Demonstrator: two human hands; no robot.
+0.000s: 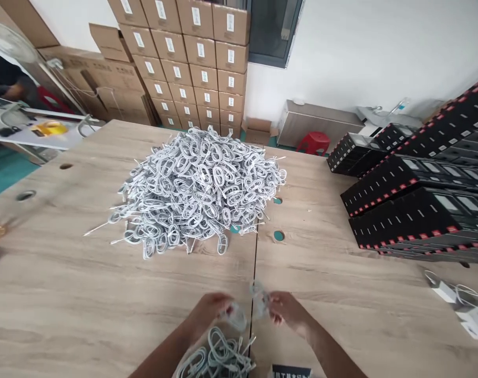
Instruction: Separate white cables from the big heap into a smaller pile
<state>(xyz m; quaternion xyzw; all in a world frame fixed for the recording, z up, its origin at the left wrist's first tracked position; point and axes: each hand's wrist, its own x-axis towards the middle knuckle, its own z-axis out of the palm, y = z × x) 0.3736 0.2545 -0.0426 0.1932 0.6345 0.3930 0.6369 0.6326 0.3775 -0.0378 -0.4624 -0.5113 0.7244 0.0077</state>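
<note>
My left hand (pixel 214 311) is closed on a coiled grey-white cable (pixel 238 317), blurred by motion. To its right my right hand (pixel 285 311) pinches another coiled cable (pixel 259 300), also smeared; its finer details are lost. Below my hands, a small heap of coiled cables (pixel 219 354) lies at the near table edge, partly cut off by the frame. A much larger pile of bundled cables (pixel 203 184) spreads over the table beyond my hands.
Stacks of black boxes (pixel 400 215) stand at the table's right side. A white adapter with a cord (pixel 444 291) lies at the right. A dark printed card (pixel 291 371) shows at the near edge. Brown cartons (pixel 195 79) rise behind the table. A person's arm (pixel 16 89) appears far left.
</note>
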